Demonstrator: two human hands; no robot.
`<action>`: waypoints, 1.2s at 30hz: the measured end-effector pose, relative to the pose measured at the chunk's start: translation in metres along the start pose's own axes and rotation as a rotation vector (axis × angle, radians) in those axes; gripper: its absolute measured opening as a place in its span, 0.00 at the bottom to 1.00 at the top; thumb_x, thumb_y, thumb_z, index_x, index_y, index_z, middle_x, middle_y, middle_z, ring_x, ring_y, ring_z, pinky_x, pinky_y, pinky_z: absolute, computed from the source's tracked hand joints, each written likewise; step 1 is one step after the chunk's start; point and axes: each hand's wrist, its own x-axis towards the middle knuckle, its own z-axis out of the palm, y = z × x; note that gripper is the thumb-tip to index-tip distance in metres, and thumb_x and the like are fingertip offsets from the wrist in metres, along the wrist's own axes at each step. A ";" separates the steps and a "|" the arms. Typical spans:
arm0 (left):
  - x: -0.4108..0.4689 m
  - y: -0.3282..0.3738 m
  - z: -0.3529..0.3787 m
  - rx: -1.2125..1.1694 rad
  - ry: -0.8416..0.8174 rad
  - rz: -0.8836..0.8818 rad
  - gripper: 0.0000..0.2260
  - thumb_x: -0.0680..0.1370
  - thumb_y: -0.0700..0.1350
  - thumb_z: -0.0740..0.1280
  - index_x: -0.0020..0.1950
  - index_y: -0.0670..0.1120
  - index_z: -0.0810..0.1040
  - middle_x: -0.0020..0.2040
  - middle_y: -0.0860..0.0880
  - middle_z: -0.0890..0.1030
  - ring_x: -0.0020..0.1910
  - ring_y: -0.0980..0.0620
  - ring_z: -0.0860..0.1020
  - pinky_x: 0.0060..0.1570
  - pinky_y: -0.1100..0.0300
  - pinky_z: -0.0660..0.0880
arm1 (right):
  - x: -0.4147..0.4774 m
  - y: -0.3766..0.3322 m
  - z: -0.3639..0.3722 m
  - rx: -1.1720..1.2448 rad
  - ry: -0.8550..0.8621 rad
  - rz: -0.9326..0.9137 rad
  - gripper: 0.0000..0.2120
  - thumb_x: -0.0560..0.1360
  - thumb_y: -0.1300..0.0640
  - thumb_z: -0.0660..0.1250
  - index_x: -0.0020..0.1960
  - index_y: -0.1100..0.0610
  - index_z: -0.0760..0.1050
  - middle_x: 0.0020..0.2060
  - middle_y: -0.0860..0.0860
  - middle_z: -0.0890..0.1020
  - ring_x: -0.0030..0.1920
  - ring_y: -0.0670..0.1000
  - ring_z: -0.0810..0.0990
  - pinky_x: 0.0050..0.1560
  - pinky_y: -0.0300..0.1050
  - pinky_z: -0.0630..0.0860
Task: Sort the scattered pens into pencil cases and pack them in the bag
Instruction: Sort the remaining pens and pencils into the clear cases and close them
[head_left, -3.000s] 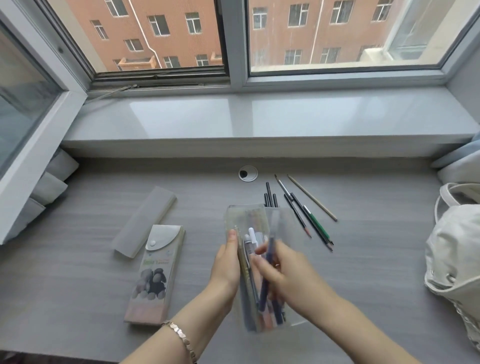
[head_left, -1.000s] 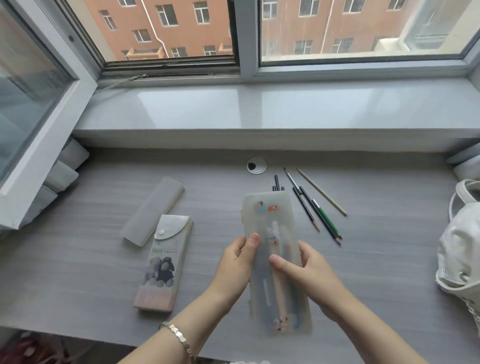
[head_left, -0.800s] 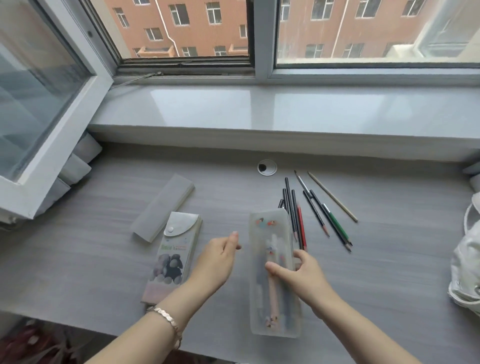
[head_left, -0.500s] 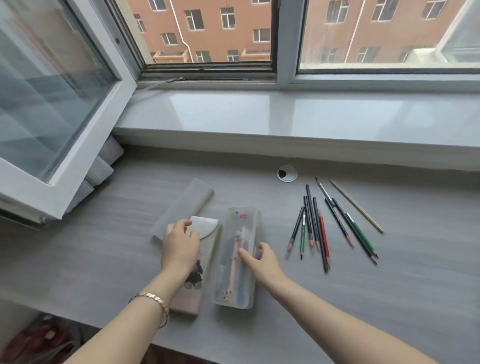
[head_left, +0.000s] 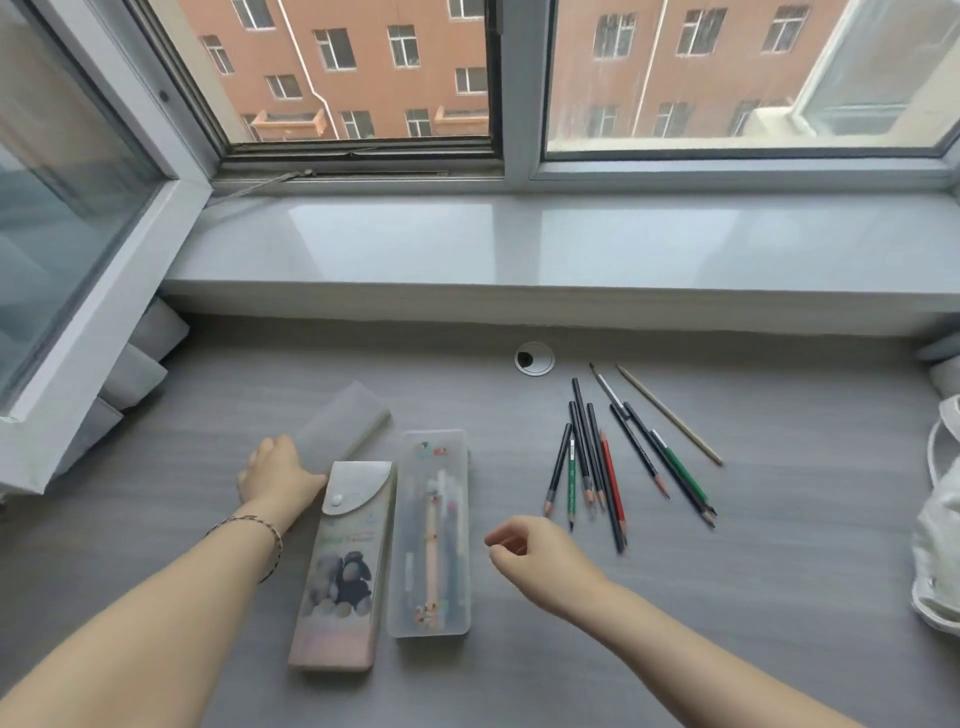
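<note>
Grey tabletop (head_left: 779, 597) by window (head_left: 514, 88): clear pencil case (head_left: 428, 540), pens (head_left: 434, 499) inside blurry, lies flat. Sheep-print case (head_left: 343, 561) sits just beside its left edge. Beyond that, left hand (head_left: 278, 475), fingers hidden, can't tell grip. To its right, right hand (head_left: 540, 556), fingers loosely curled, empty. Farther right, loose pencils (head_left: 597, 467); bag (head_left: 940, 519) cropped.

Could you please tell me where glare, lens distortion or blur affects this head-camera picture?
Head view: daylight glares off the glossy windowsill, washing out its surface; the wide-angle lens bows the window frame and sill edge; the right hand looks slightly motion-softened; the loose pencils read clearly, with hardly any shadow.
</note>
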 end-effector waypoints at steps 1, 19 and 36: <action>-0.003 0.004 -0.004 -0.040 0.030 -0.027 0.24 0.68 0.51 0.72 0.58 0.38 0.71 0.60 0.38 0.71 0.58 0.38 0.72 0.57 0.50 0.70 | -0.002 0.001 -0.003 0.022 0.005 -0.006 0.12 0.76 0.57 0.60 0.57 0.57 0.77 0.48 0.51 0.81 0.48 0.46 0.77 0.48 0.34 0.71; -0.135 0.111 0.005 -0.028 0.156 1.524 0.33 0.61 0.35 0.72 0.64 0.51 0.69 0.65 0.48 0.72 0.70 0.47 0.64 0.72 0.51 0.57 | -0.052 0.030 -0.077 0.858 -0.495 0.226 0.24 0.69 0.43 0.68 0.59 0.56 0.71 0.47 0.60 0.81 0.43 0.57 0.81 0.42 0.47 0.78; -0.215 0.147 0.012 -1.218 -0.616 0.225 0.10 0.69 0.46 0.73 0.47 0.44 0.80 0.33 0.51 0.85 0.35 0.56 0.83 0.34 0.62 0.79 | -0.063 0.040 -0.050 0.675 0.179 -0.073 0.15 0.75 0.37 0.55 0.53 0.37 0.77 0.44 0.50 0.84 0.39 0.46 0.79 0.41 0.40 0.75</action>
